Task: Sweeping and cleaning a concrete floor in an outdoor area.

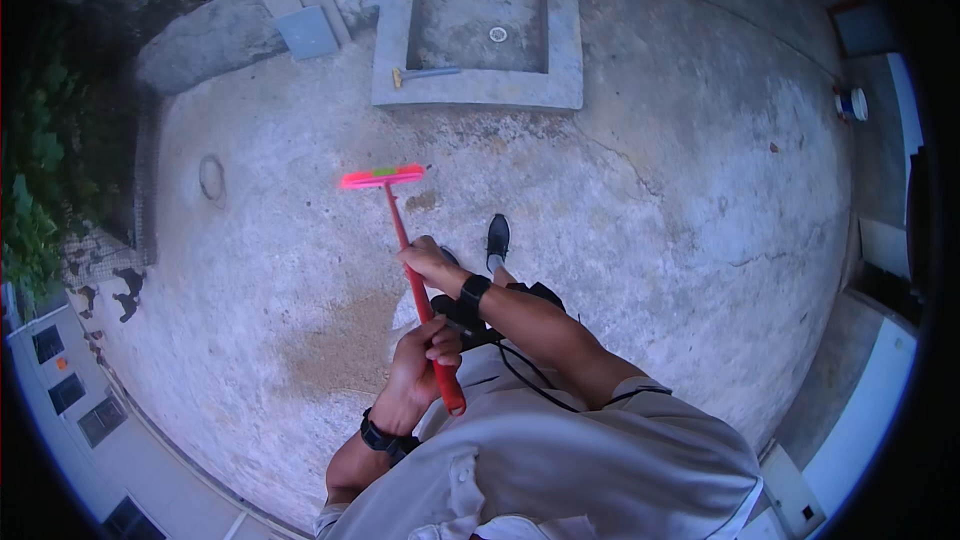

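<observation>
Green foliage (35,190) is crowding the far left edge, leafy and irregular, beside a dark mesh fence (140,190). A faint ring-shaped mark (211,178) is showing on the rough, mottled concrete floor (650,220), which is running across the whole view with hairline cracks on its right half. A sandy brown patch (340,340) is lying on the concrete just left of the hands. Flat grey slabs (295,0) are leaning at the upper left.

The left hand (425,365) is clenching the lower end of the red broom handle (415,285), fingers wrapped fully round the smooth, straight shaft; a black wrist strap is sitting below it. The broom head (383,177), a narrow bar in bright pink with a green strip, is resting on the floor ahead of the person, well apart from the feet. The right hand (432,262) is grasping the same handle higher up, wearing a black watch (473,290). A black shoe (497,237) is standing just right of it.

A square, shallow concrete basin (480,25) with a round drain is lying at the top centre, a hammer (425,73) resting on its front rim. A small white bucket (852,104) is standing far right.
</observation>
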{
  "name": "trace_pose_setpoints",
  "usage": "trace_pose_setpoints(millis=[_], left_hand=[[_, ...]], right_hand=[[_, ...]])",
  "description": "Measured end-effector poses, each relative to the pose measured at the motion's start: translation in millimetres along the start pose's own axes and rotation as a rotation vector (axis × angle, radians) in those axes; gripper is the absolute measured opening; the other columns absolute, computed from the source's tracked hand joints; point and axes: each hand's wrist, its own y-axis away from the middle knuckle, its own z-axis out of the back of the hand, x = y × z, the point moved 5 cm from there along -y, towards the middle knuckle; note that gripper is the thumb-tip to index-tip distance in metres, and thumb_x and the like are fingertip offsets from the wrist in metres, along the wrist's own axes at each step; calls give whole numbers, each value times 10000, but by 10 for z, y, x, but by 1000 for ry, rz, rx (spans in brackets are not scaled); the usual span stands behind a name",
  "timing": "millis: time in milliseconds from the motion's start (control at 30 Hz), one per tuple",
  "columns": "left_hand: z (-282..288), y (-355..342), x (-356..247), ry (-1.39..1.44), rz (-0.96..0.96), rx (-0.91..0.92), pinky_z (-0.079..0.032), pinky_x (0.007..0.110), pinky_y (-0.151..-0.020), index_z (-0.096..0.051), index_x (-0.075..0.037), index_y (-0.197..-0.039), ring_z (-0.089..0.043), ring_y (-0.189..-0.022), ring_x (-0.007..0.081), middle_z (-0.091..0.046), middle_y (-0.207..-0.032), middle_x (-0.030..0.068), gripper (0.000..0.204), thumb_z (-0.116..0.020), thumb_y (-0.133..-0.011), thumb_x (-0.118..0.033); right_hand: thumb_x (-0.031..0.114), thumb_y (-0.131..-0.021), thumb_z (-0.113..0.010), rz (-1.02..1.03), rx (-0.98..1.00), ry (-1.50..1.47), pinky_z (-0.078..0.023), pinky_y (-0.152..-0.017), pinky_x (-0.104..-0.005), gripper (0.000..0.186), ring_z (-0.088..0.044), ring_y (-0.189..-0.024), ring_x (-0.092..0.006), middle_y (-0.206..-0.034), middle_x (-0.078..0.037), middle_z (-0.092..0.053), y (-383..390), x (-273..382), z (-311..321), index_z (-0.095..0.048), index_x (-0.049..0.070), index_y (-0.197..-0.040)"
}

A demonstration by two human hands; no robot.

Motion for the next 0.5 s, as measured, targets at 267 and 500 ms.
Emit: trace_pose_setpoints(millis=[267, 500], left_hand=[[282, -612, -30, -187, 492, 79, -301, 154, -359, -458, -100, -842, -365, -422, 24, -403, -586, -49, 120, -494, -945, -151], [-34, -2624, 549, -591, 422, 218, -313, 156, -410, -468, -111, -794, -382, -449, 13, -411, -598, -75, 132, -540, -905, -118]], right_hand=[[190, -822, -601, 80, -507, -75, -451, -427, -369, 214, -584, -498, -218, -631, -105, -597, 453, -134, 1764, -571, 15, -703], [116, -845, -591, -81, -468, -462, -511, -507, -419, 156, -565, -533, -266, -641, -127, -564, 151, -23, 3047, -542, -27, -807]])
